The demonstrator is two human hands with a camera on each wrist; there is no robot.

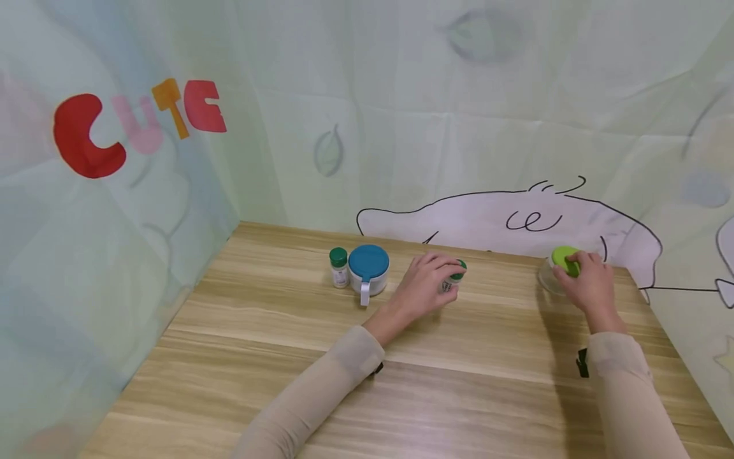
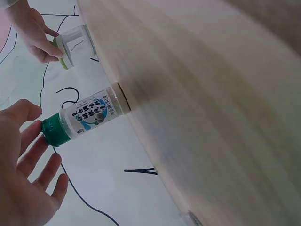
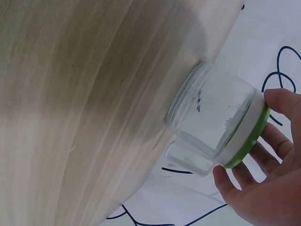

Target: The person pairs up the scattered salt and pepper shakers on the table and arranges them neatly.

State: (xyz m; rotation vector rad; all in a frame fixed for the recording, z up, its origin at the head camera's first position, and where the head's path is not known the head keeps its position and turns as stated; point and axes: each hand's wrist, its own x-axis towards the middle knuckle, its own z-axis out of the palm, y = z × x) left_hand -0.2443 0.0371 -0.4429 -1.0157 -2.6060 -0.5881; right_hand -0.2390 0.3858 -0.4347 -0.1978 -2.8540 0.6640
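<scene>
Beside a small clear shaker bottle with a green cap [image 2: 89,113], my left hand [image 1: 424,284] has its fingers spread around the cap. In the left wrist view the thumb tip shows a small gap from the cap, while fingertips [image 2: 37,129] meet its edge. The bottle stands upright, its printed label showing. My right hand [image 1: 590,287] grips a glass jar [image 3: 214,110] by its light-green lid [image 3: 249,139], thumb and fingers spanning the rim. That jar has a clear handle, and its base meets the wooden table.
Left of my left hand stand a blue-lidded container [image 1: 369,261] with a pale handle and another green-capped shaker bottle [image 1: 339,268]. The wooden table [image 1: 275,299] meets printed fabric walls [image 1: 298,146] behind and at both sides.
</scene>
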